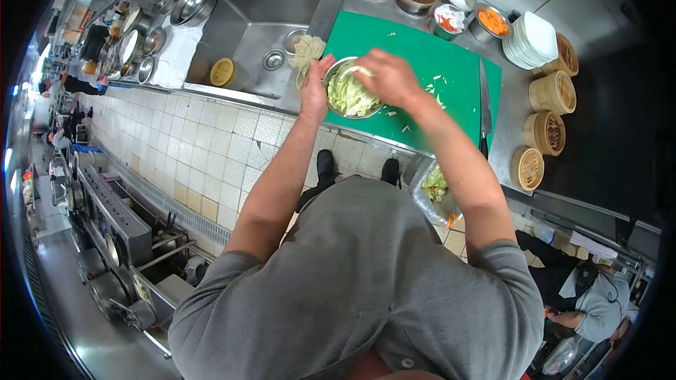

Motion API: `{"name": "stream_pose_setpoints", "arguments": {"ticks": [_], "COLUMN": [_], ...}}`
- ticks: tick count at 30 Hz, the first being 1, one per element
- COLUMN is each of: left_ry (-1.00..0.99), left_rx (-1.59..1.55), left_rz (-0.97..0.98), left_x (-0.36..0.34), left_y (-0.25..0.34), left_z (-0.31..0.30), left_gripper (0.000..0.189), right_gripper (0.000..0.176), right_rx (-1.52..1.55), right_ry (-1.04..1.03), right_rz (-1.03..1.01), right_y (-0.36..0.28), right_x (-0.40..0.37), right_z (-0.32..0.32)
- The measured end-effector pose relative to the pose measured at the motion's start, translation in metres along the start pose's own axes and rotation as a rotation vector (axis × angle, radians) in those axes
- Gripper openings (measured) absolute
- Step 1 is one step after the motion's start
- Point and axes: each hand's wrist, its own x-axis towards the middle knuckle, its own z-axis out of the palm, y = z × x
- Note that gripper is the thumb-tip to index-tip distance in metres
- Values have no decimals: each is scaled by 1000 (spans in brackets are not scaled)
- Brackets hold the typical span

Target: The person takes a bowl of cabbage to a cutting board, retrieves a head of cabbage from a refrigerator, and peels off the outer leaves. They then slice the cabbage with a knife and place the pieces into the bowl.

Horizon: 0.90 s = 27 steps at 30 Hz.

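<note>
A round metal bowl (352, 115) full of chopped cabbage (344, 95) rests at the left edge of a green cutting board (415, 46). My left hand (315, 86) is against the bowl's left side, its fingers pointing up and at least partly apart. Over the bowl's right side, my right hand (387, 79) is blurred, with its fingers curled down around some of the pale cabbage. Cabbage scraps lie on the board to the right of my right hand. A long knife (484, 102) lies along the board's right side.
Left of the board are a crumpled cloth (308, 51) and a sink (246, 14). Bamboo steamers (552, 93), stacked white plates (529, 40) and a bowl of carrots (492, 22) stand right. A lined bin (431, 193) is below the counter. Another person (598, 302) is at lower right.
</note>
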Motion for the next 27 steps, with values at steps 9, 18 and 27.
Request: {"name": "stream_pose_setpoints", "arguments": {"ticks": [9,18,27], "left_ry": [-51,-73,-108], "left_rx": [3,99,641], "left_rz": [-3,19,301], "left_x": [-5,-7,8], "left_y": [1,5,4], "left_z": [-16,-14,3], "left_gripper": [69,58,44], "right_gripper": [27,28,23], "right_rx": [-185,77,526], "right_ry": [-223,-39,-52], "right_rz": [-136,-210,178], "right_y": [-12,-22,-26], "right_x": [9,7,13], "right_z": [48,32,29]}}
